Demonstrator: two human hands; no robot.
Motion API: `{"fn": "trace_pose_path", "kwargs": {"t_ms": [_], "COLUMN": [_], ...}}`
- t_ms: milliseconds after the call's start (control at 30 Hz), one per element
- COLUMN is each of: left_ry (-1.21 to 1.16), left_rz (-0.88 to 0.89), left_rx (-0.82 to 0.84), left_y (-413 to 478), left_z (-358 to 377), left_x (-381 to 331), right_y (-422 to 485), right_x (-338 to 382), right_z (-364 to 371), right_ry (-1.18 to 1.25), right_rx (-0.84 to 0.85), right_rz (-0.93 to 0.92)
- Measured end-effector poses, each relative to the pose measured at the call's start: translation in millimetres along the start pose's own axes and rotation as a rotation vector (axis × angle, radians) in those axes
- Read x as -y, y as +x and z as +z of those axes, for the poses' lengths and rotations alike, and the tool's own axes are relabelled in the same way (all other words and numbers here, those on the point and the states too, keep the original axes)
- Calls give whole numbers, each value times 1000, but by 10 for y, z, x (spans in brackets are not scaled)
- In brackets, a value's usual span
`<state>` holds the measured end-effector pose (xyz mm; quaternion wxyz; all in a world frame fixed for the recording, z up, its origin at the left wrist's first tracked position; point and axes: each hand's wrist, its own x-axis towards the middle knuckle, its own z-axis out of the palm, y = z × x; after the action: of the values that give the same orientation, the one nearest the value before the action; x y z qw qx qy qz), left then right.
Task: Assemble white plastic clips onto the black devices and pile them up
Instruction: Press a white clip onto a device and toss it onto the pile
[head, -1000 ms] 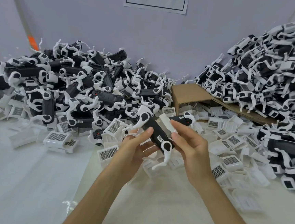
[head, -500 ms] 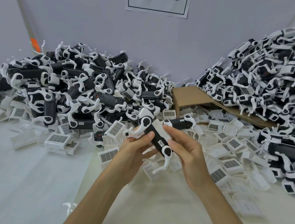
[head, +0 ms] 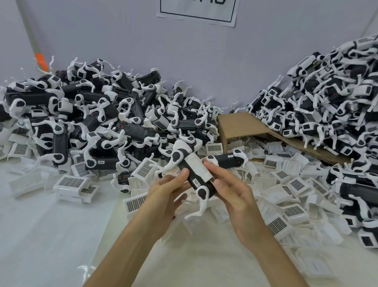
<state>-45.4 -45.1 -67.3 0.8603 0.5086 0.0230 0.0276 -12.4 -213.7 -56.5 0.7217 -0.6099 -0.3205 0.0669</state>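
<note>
While between left hand point(head: 167, 194) and right hand point(head: 233, 197), black device point(head: 194, 179)

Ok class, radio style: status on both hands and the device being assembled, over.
Left hand, right hand: both gripping black device. White clip lying along its top. Loose clips crowd below, nothing blocking.

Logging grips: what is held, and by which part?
One black device, in both: left hand pinches its left edge mid-body, right hand holds its right edge by the white clip.
</note>
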Motion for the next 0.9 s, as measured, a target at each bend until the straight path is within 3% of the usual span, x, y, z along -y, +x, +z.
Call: {"fn": "trace_pose_path", "kwargs": {"t_ms": [100, 267, 367, 500, 600, 667, 767, 900], "left_ry": [-15, 109, 148, 47, 4, 14, 34, 73], "left_rz": [-2, 54, 91, 126, 121, 136, 170, 191], "left_rx": [43, 29, 90, 37, -30, -32, 30, 109], "left_y": [-5, 19, 4, -17, -5, -8, -31, -70], "left_z": [-25, -30, 2, 16, 10, 7, 17, 83], "left_x": [5, 32, 13, -7, -2, -17, -51, -57], "right_y": [-20, -78, -87, -93, -99, -102, -82, -75], "right_x": [15, -48, -58, -46, -43, -17, -14, -46], "right_z": [32, 126, 155, 192, 200, 192, 146, 148], "right_ry": [-73, -547, -658, -646, -456, -332, -416, -426], "right_rx": [29, 44, 51, 85, 113, 53, -119, -152], "right_rz": [-12, -161, -203, -219, -142, -155, -228, -73]}}
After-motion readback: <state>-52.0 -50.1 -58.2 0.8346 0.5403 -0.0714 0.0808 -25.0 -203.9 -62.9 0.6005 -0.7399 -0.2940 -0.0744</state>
